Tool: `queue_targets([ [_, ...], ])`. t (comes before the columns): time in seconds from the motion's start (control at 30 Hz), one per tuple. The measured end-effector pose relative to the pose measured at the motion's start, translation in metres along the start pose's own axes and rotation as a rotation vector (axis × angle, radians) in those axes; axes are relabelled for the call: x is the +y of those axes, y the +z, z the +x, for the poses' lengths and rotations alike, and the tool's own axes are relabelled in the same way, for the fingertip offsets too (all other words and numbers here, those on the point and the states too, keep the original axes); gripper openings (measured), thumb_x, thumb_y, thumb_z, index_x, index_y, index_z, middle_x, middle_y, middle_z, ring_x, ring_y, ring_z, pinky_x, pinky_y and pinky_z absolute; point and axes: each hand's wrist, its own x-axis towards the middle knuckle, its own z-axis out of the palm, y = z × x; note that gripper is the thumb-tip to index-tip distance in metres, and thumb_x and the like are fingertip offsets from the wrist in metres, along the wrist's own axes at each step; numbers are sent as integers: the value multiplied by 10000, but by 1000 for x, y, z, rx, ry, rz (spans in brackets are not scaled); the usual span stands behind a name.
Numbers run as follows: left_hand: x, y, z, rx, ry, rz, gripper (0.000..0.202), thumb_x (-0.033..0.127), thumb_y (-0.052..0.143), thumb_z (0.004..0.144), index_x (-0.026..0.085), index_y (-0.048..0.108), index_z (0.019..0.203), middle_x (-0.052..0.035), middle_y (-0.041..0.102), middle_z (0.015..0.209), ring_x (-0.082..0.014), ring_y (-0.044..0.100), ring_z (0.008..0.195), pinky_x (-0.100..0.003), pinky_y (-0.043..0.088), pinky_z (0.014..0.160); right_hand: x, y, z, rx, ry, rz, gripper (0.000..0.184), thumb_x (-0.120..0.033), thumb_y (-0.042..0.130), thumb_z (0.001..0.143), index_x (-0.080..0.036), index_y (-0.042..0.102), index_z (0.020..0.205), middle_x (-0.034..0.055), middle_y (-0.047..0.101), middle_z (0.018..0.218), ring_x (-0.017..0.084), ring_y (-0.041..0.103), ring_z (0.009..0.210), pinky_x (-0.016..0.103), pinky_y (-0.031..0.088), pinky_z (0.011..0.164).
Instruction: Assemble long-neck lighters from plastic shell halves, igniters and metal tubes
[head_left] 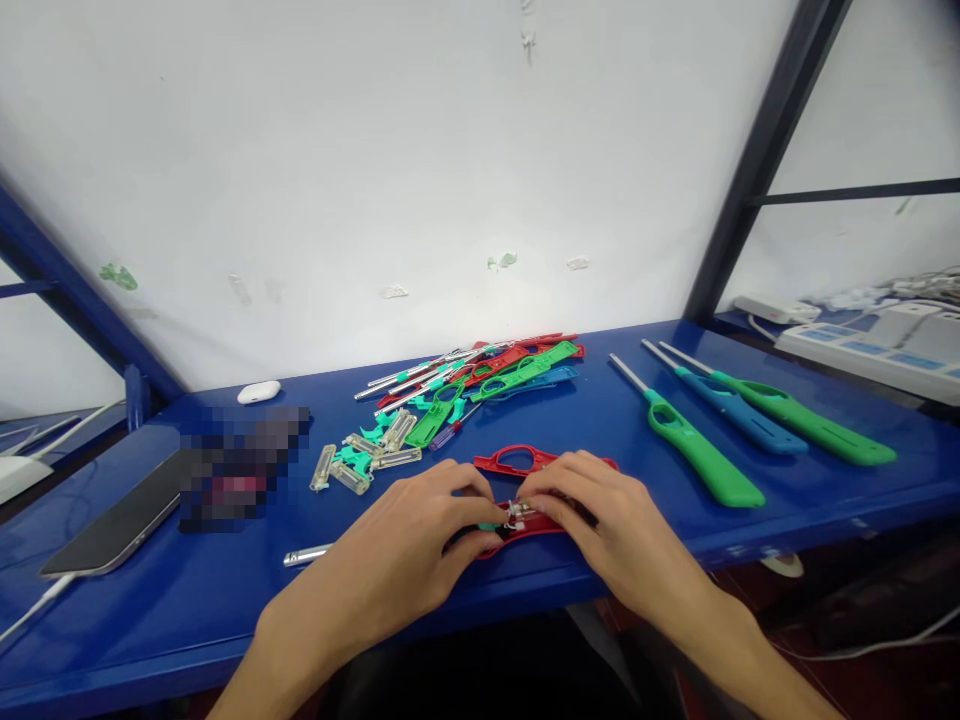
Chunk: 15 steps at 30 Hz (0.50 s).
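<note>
Near the table's front edge, a red half-shell of a long-necked lighter [525, 528] lies with its inner parts showing. My left hand [420, 530] is closed around its neck end, thumb and index finger at the green and metal parts. A metal lighter tube [306, 556] sticks out to the left from under this hand. My right hand [607, 515] is closed, its fingertips pinching a small clear fuel tank [525, 510] inside the shell; the fingers partly hide it. Just behind lies a second red half-shell [510, 461], partly covered by my right hand.
Behind are heaped shell halves, a green one [525, 370] among them, with metal tubes and a screwdriver [454, 428]. Several clear tanks [396, 458] lie left. Assembled lighters [705, 455] lie right. A phone [127, 515] and white earbud case [259, 392] are at far left.
</note>
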Motion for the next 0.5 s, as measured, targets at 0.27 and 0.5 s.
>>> queue_targets([
  [0.27, 1, 2, -2, 15, 7, 11, 231, 257, 655, 1044, 346, 747, 1236, 6, 690, 1204, -210, 677, 1083, -368, 505, 976, 0, 0, -1, -8, -8, -34, 200, -165, 520, 1089, -283, 680, 1066, -13, 750, 1088, 194, 652, 957, 371, 461, 918],
  [0.5, 2, 6, 4, 63, 53, 23, 153, 225, 690, 1020, 270, 762, 1148, -1, 735, 1244, -219, 685, 1154, -351, 505, 1020, 1, 4, -4, 28, -45, -146, 191, -167, 532, 1082, -306, 665, 1077, -33, 750, 1071, 215, 625, 937, 417, 410, 889],
])
